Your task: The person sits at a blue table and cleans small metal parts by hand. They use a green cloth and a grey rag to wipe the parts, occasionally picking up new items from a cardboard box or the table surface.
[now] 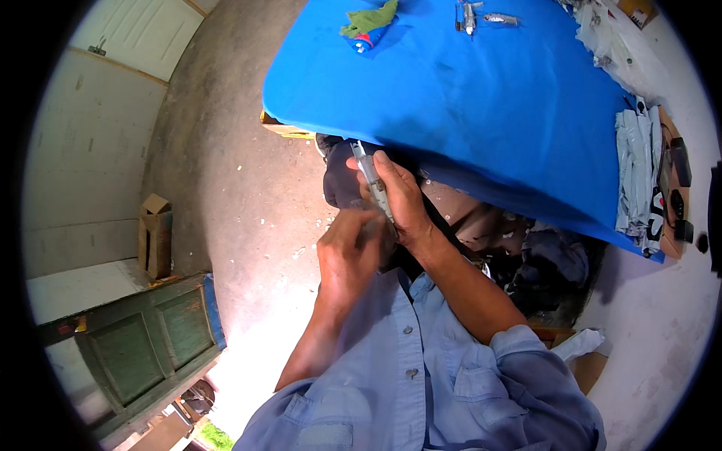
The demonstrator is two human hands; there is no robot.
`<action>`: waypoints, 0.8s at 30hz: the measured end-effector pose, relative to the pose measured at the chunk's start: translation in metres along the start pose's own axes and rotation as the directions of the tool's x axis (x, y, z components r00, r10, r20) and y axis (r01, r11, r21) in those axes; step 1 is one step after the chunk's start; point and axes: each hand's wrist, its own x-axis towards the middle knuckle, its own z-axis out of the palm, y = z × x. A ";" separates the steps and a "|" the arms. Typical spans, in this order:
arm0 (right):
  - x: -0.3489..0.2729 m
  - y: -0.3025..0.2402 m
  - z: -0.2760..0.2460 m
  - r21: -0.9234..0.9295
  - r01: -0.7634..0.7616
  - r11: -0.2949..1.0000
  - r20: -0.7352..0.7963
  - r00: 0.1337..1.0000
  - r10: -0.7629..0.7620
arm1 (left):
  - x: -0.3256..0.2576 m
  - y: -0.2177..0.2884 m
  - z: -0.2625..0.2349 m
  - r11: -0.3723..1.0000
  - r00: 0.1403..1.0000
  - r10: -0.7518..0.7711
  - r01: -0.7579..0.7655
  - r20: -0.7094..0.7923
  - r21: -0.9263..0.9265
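Note:
My right hand (407, 201) is closed round a long grey metal tool (376, 185) that looks like a utility knife. The tool is tilted, its notched end pointing away from me toward the table edge. My left hand (344, 244) is curled at the tool's near end, its fingertips slightly blurred; what they pinch, if anything, cannot be made out. Beyond both hands stands a table with a blue cover (466, 98). At its far side lie small metal pieces (469, 18) and another silvery piece (501, 19).
A green cloth (371, 18) lies against a blue and red tube (364, 42) on the table. Grey plastic packets (636, 169) and a cardboard piece (671, 225) are at its right edge. A cardboard box (155, 237) and a green panelled door (150, 338) are at left.

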 end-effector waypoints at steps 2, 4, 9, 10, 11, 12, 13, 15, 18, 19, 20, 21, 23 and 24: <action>0.000 -0.006 -0.001 0.092 -0.056 0.994 0.055 0.997 0.051 | -0.004 0.004 -0.001 1.000 0.999 0.019 -0.019 0.027 0.002; -0.001 -0.010 0.002 0.144 -0.101 0.985 0.082 0.993 0.090 | -0.010 0.001 -0.002 1.000 1.000 0.014 -0.013 0.028 -0.014; 0.003 -0.005 -0.006 0.131 -0.091 0.987 0.121 0.990 0.075 | 0.016 0.011 -0.024 0.994 0.992 -0.095 0.089 -0.089 -0.064; 0.002 -0.003 -0.002 0.143 -0.077 0.987 0.077 0.995 0.067 | 0.027 0.014 -0.026 0.985 0.982 -0.164 0.157 -0.094 -0.075; 0.001 -0.002 0.008 0.157 -0.061 0.986 0.031 0.998 0.057 | 0.038 0.010 -0.025 0.990 0.982 -0.133 0.124 -0.132 -0.071; 0.000 -0.002 0.014 0.170 -0.045 0.984 -0.014 0.999 0.048 | 0.047 0.007 -0.023 0.994 0.980 -0.102 0.092 -0.169 -0.066; 0.007 0.017 -0.002 0.162 0.001 0.987 0.083 0.996 -0.014 | 0.053 0.008 -0.024 0.991 0.977 -0.128 0.121 -0.172 -0.051; 0.008 0.024 -0.007 0.106 0.070 0.992 0.062 0.995 -0.077 | 0.057 0.006 -0.015 0.993 0.984 -0.111 0.106 -0.140 -0.042; 0.003 0.010 -0.003 0.099 0.071 0.993 0.011 0.997 -0.073 | 0.051 -0.003 0.000 0.998 0.993 -0.042 0.037 -0.115 -0.044; 0.001 0.004 0.001 0.094 0.066 0.993 -0.018 0.998 -0.065 | 0.045 -0.002 0.002 0.999 0.995 -0.037 0.035 -0.089 -0.022; 0.001 0.001 0.002 0.088 0.061 0.994 -0.045 0.997 -0.057 | 0.038 0.001 0.004 0.999 0.997 -0.032 0.032 -0.064 -0.001; 0.003 0.003 -0.006 0.013 0.061 0.998 -0.050 0.997 -0.060 | 0.031 0.004 0.006 0.999 0.998 -0.043 0.043 -0.035 -0.015; 0.004 0.003 -0.011 0.005 0.058 0.998 -0.011 0.998 -0.058 | 0.021 0.008 0.008 0.999 1.000 0.026 -0.025 -0.016 0.042; 0.005 0.002 -0.012 0.000 0.057 0.998 0.010 0.998 -0.057 | 0.016 0.009 0.010 0.999 0.999 0.033 -0.032 -0.018 0.027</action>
